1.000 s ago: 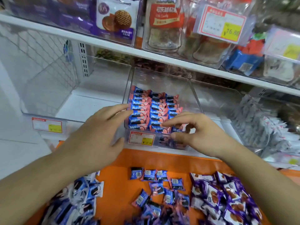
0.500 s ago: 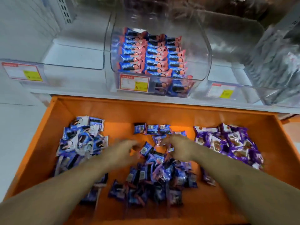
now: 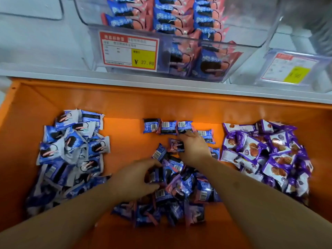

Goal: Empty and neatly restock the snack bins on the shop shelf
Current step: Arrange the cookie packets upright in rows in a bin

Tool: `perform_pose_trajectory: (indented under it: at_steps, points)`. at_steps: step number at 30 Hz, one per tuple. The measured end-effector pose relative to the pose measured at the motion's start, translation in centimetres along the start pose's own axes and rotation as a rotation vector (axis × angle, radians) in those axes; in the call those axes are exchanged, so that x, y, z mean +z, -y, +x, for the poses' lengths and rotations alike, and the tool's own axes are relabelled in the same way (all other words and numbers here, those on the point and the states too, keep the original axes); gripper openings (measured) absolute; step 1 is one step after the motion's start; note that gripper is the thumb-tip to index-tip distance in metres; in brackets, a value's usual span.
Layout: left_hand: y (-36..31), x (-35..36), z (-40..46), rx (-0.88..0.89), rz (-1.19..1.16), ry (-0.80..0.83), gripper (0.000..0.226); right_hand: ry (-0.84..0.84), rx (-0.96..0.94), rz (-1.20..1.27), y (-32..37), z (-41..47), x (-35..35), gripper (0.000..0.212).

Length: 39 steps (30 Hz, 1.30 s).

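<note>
Below the shelf bin (image 3: pixel 265 24), in the orange tray (image 3: pixel 125 108), your left hand (image 3: pixel 133 178) and right hand (image 3: pixel 193 148) each pinch one packet from the middle pile (image 3: pixel 179 191); these are light, crinkly, slippery, so grip the sealed ends.

Three heaps of wrapped snacks fill an orange tray (image 3: pixel 125 105): blue-and-white packets (image 3: pixel 71 150), blue-and-pink packets (image 3: pixel 176 194) and purple packets (image 3: pixel 265 155). Four blue-and-pink packets form a row (image 3: pixel 177 129) just beyond the fingertips. Two price labels (image 3: pixel 128 50) are visible.
</note>
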<state>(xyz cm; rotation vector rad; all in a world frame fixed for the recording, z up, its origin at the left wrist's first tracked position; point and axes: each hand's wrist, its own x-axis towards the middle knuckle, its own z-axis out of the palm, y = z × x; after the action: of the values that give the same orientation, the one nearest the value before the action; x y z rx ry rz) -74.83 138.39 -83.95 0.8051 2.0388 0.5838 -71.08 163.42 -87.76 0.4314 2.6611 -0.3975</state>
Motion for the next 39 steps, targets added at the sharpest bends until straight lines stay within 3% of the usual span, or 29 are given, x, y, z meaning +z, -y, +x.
perform_pose_trajectory:
  at_steps: [3, 8, 11, 14, 16, 18, 20, 22, 24, 26, 30, 33, 36, 39]
  points:
    - [-0.9, -2.4, -0.9, -0.112, -0.269, -0.053, 0.046, -0.021, -0.020, 0.105, 0.4, -0.7, -1.1, 0.060]
    - [-4.6, -8.0, -3.2, -0.266, -0.829, -0.176, 0.010, 0.114, -0.108, 0.263, 3.3, -3.4, -9.4, 0.050]
    - [-8.0, -11.5, -6.3, -0.238, -0.947, -0.255, 0.015, 0.114, -0.174, 0.295, 5.8, -6.8, -15.9, 0.054]
    - [-2.4, -11.0, -3.9, -0.229, -0.932, -0.206, 0.038, 0.043, -0.246, 0.339, 8.0, -11.6, -21.7, 0.054]
    - [-3.8, -12.8, -6.1, -0.138, -0.993, -0.121, 0.054, -0.048, -0.288, 0.391, 9.6, -14.7, -24.5, 0.053]
    - [-10.9, -15.4, -12.8, 0.014, -1.036, -0.243, 0.030, -0.115, -0.325, 0.454, 11.3, -17.5, -26.4, 0.054]
    - [-16.6, -17.3, -18.5, 0.141, -0.964, -0.244, 0.034, -0.165, -0.382, 0.504, 12.9, -19.7, -27.3, 0.059]
    - [-16.9, -17.7, -19.8, 0.237, -0.958, -0.199, 0.033, -0.228, -0.411, 0.521, 14.2, -21.4, -27.4, 0.065]
    - [-16.4, -17.8, -20.3, 0.217, -0.995, -0.290, 0.035, -0.280, -0.379, 0.679, 15.2, -22.4, -27.3, 0.070]
    - [-16.3, -17.8, -20.9, 0.211, -1.068, -0.376, 0.036, -0.306, -0.322, 0.904, 15.8, -22.6, -27.1, 0.063]
    - [-16.6, -17.7, -20.4, 0.203, -1.100, -0.522, 0.037, -0.252, -0.264, 1.105, 15.8, -21.4, -26.5, 0.047]
    - [-17.5, -18.1, -19.9, 0.206, -1.058, -0.533, 0.039, -0.318, -0.199, 1.261, 16.4, -20.2, -26.5, 0.034]
    - [-17.0, -19.4, -18.8, 0.222, -0.985, -0.550, 0.034, -0.377, -0.166, 1.481, 17.0, -19.0, -26.9, 0.038]
    - [-15.7, -21.3, -17.8, 0.210, -0.816, -0.643, 0.020, -0.452, -0.203, 1.446, 16.3, -17.7, -28.4, 0.037]
